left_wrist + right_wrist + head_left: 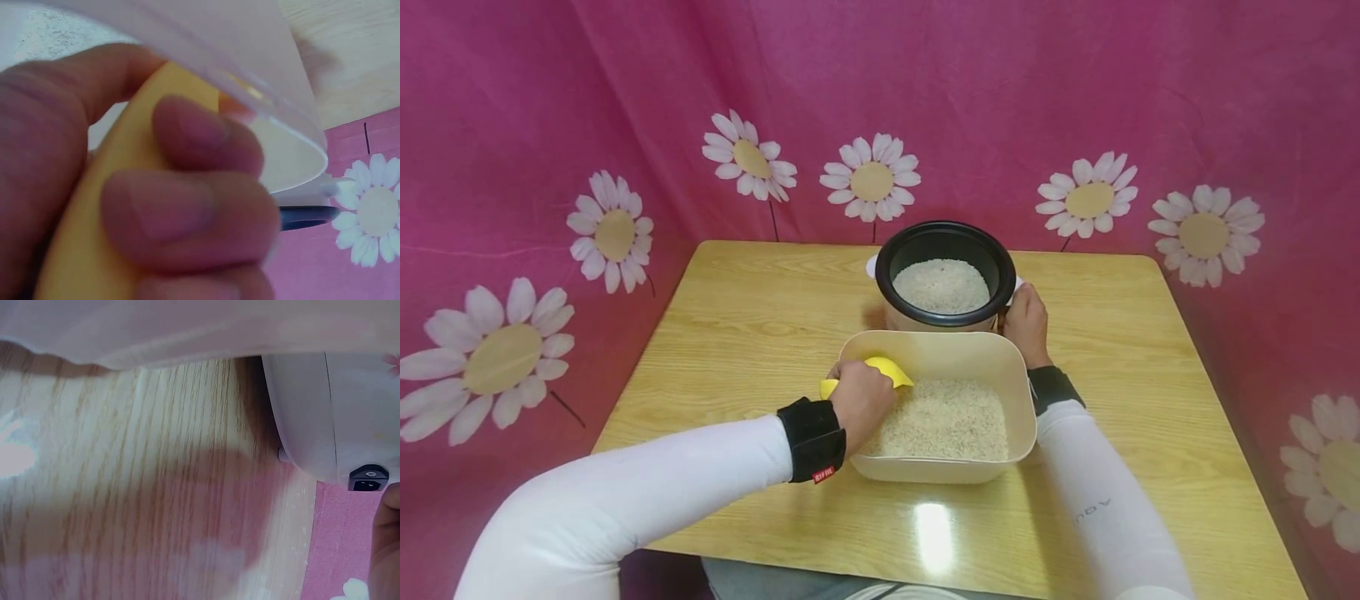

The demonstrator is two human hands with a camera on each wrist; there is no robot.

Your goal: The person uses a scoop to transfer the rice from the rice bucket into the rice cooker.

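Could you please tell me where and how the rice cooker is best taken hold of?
The rice cooker is probably best gripped by its white side handles, coming from left and right, since they stick out on opposite sides below the black rim. The near side looks awkward: the cream tub stands in front. The right hand is at the right handle.

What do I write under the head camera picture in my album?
Left hand grips a yellow scoop at a tub of rice; right hand at the cooker.

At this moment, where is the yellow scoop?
In the head view, the yellow scoop is in the left hand, at the left side of the cream bin.
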